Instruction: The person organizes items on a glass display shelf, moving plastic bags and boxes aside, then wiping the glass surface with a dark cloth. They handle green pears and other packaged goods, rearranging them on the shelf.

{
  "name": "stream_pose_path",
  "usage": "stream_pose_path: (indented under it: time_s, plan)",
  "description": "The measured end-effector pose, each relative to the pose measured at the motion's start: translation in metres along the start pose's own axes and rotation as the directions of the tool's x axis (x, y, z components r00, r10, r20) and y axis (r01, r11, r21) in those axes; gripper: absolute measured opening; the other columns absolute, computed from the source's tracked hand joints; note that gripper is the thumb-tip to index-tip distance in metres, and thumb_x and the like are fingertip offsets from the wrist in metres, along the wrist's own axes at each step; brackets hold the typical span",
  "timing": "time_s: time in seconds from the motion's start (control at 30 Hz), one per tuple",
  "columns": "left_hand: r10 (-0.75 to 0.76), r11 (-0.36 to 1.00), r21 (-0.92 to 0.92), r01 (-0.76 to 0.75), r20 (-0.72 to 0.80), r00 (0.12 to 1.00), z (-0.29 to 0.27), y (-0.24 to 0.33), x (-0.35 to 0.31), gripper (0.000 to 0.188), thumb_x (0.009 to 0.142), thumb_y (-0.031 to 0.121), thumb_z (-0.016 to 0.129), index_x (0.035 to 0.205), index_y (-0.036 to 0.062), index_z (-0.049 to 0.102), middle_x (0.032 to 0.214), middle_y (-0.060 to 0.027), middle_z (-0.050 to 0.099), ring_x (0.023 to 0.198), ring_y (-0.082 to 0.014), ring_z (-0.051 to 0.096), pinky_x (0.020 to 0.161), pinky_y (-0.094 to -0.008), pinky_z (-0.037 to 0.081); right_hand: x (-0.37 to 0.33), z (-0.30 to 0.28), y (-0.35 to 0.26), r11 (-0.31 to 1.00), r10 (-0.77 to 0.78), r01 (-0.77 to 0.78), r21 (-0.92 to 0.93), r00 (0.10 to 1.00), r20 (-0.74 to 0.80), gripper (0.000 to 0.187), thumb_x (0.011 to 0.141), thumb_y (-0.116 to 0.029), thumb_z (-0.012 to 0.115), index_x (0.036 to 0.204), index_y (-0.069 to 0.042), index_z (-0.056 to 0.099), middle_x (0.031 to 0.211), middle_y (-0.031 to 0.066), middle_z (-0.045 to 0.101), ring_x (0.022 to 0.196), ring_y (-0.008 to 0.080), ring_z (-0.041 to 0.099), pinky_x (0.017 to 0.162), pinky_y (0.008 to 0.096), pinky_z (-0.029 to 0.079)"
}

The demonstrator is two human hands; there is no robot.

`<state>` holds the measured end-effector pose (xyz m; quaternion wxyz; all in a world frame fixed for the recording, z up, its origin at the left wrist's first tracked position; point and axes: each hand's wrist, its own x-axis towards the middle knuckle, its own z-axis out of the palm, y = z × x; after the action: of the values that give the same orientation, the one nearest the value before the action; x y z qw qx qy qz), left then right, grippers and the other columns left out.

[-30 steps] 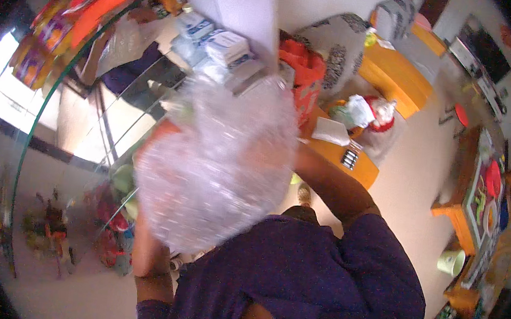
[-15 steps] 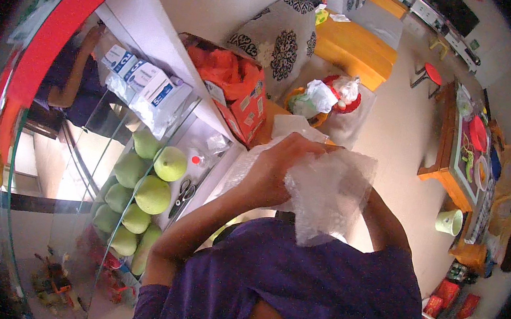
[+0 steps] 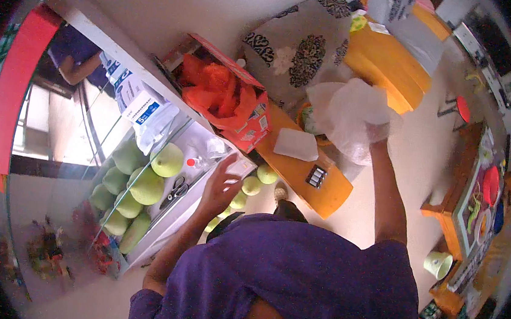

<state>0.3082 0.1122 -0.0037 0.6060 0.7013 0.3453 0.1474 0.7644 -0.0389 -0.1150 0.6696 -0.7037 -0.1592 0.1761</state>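
Observation:
A sheet of translucent bubble wrap [image 3: 350, 116] hangs from my right hand [image 3: 380, 140], held out at arm's length over the far side of the wooden bench. Its folds partly hide the fingers that grip it. My left hand [image 3: 221, 187] is open with nothing in it, its fingers apart at the shelf's edge. Beside it on the shelf are black-handled scissors [image 3: 175, 192] and a clear bottle with a red cap [image 3: 191, 162]. Several green pomelos [image 3: 145, 186] are piled to the left of the scissors, against glass. More pomelos [image 3: 251, 186] lie low beyond the left hand.
White boxes with blue print [image 3: 144, 108] stand behind the pomelos. A red carton [image 3: 252, 126] holds orange-red netting [image 3: 216, 92]. On the orange wooden bench [image 3: 331, 199] lie a white flat piece [image 3: 296, 145] and a small black item [image 3: 316, 176]. Right: a table [image 3: 446, 203] and a bin [image 3: 438, 264].
My hands have parted. The right has carried the bubble wrap forward, away from my body; the left has let go and moved left toward the shelf. My view has shifted, showing more bench.

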Motion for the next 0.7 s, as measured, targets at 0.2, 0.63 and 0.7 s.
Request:
stream_pose_path:
  time_s: [0.2,0.63,0.7]
  plan:
    - [-0.207,0.977,-0.019,0.214,-0.348,0.914,-0.021,-0.084,-0.058,0.06,0.076,0.005,0.06,0.131,0.0045,0.036,0.126,-0.0162,0.046,0.082,-0.0167,0.061,0.073,-0.0276,0.047,0.065,0.054,0.105,0.968,-0.006,-0.02,-0.25,0.995,-0.102,0.059,0.072,-0.038,0.067,0.118,-0.006,0.049,0.118,0.0132,0.053,0.11,0.0303,0.048,0.092,0.0467,0.038]
    - [-0.682,0.73,-0.394,0.558,-0.372,0.629,-0.02,-0.11,-0.134,0.051,0.081,0.023,0.056,0.128,0.0078,0.041,0.119,-0.0157,0.051,0.079,-0.0173,0.061,0.064,-0.0282,0.046,0.102,0.052,0.198,0.763,0.414,-0.3,-0.573,0.907,0.077,0.072,0.073,-0.046,0.067,0.129,-0.011,0.037,0.127,0.0116,0.038,0.115,0.0338,0.039,0.09,0.0508,0.039]
    - [-0.651,0.757,-0.377,0.533,-0.369,0.663,-0.018,-0.1,-0.135,0.05,0.082,0.024,0.056,0.127,0.0057,0.043,0.118,-0.0151,0.052,0.082,-0.0178,0.061,0.065,-0.0285,0.046,0.097,0.05,0.19,0.663,0.742,-0.735,0.138,0.67,0.001,0.076,0.074,-0.05,0.066,0.132,-0.015,0.032,0.129,0.0112,0.031,0.117,0.0364,0.035,0.088,0.0524,0.041]
